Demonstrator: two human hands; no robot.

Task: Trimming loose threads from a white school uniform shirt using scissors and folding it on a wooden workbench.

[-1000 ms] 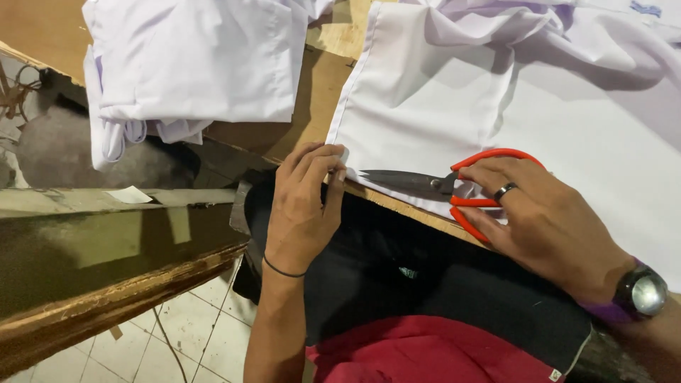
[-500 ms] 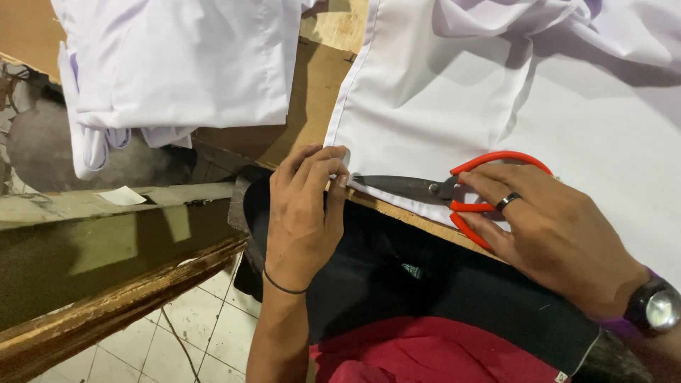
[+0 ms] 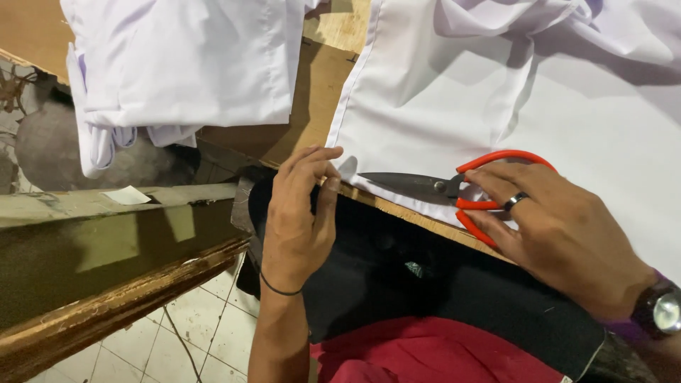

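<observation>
A large white cloth (image 3: 496,106) lies spread over a wooden table (image 3: 319,106). My right hand (image 3: 560,234) holds red-handled scissors (image 3: 454,188) with dark blades shut, flat on the cloth near its front hem and pointing left. There is a ring on one finger and a watch on the wrist. My left hand (image 3: 301,213) pinches the cloth's lower left corner at the table's front edge, fingers curled together just left of the blade tips. A thin black band circles that wrist.
A second folded white garment (image 3: 184,64) hangs over the table's left edge. Below left stands a dark wooden bench or beam (image 3: 106,255) with a paper scrap (image 3: 128,195), over a tiled floor (image 3: 191,340). My lap shows black and red fabric (image 3: 425,312).
The view has shifted slightly. My left fingers have slid a little along the cloth's corner. The scissors and my right hand stay in the same place on the cloth.
</observation>
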